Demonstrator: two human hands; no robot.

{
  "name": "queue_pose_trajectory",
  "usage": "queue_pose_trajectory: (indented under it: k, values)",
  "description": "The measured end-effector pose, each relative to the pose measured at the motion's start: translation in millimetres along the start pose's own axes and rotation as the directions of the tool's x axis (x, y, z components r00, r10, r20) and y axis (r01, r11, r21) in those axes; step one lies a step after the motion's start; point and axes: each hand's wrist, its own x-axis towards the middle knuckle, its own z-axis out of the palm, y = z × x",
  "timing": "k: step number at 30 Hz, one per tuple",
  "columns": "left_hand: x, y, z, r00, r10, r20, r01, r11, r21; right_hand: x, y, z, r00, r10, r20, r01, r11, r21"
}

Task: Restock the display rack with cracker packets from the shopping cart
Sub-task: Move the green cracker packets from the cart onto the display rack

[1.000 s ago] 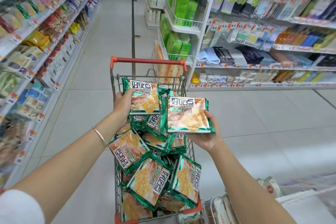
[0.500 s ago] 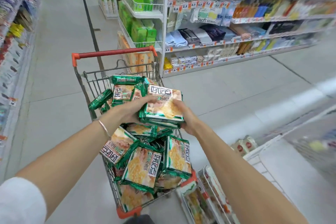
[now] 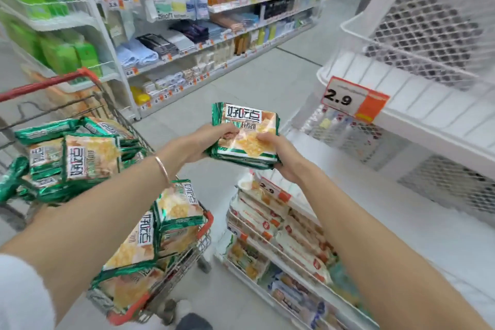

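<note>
Green-edged cracker packets [image 3: 245, 139] printed 好吃点 sat pinched between left hand [image 3: 211, 139] and right hand [image 3: 278, 153]; beyond the fingers hung a "2.9" price tag [image 3: 353, 100].

Both hands, the left hand [image 3: 211, 139] and the right hand [image 3: 281, 153], hold a stack of cracker packets [image 3: 245, 136] between them. The shopping cart [image 3: 184, 257], full of packets, is left of the hands. The display rack [image 3: 417, 104] is right of them, with its lower shelves [image 3: 281, 225] below the hands.
</note>
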Motion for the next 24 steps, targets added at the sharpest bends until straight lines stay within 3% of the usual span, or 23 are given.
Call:
queue_pose_trajectory:
  k: [5, 8, 12, 15, 18, 21, 24]
  values:
    - [37.9, 26.5, 103.2, 0.986, 0.107, 0.132, -0.129, 0.976, 0.175, -37.4, 14.7, -102.3, 0.954, -0.046, -0.295, 0.053, 0.998, 0.015]
    - [72.9, 27.6, 142.8, 0.963, 0.109, 0.244, -0.173, 0.951, 0.257, -36.6, 28.0, -146.6, 0.92, -0.081, -0.383, 0.082, 0.997, -0.013]
    - [130.1, 13.3, 176.1, 0.928, 0.236, 0.288, -0.322, 0.897, 0.303, -4.7, 53.4, -189.8, 0.857, -0.243, -0.454, 0.205, 0.97, -0.133]
    - [182.2, -1.6, 189.0, 0.888, 0.387, 0.247, -0.458, 0.706, 0.54, 22.4, 69.1, -210.9, 0.861, -0.334, -0.383, 0.226, 0.926, -0.301]
    - [218.2, -4.8, 195.9, 0.796, 0.495, 0.348, -0.57, 0.421, 0.705, 54.4, 82.6, -228.5, 0.856, -0.359, -0.372, 0.216, 0.902, -0.374]
    - [241.3, 6.5, 201.3, 0.726, 0.545, 0.419, -0.563, 0.122, 0.817, 94.2, 91.8, -249.1, 0.88, -0.33, -0.343, 0.185, 0.901, -0.393]
    - [256.8, 12.1, 203.2, 0.712, 0.519, 0.474, -0.534, -0.038, 0.844, 111.1, 92.9, -256.8, 0.898, -0.328, -0.294, 0.171, 0.875, -0.452]
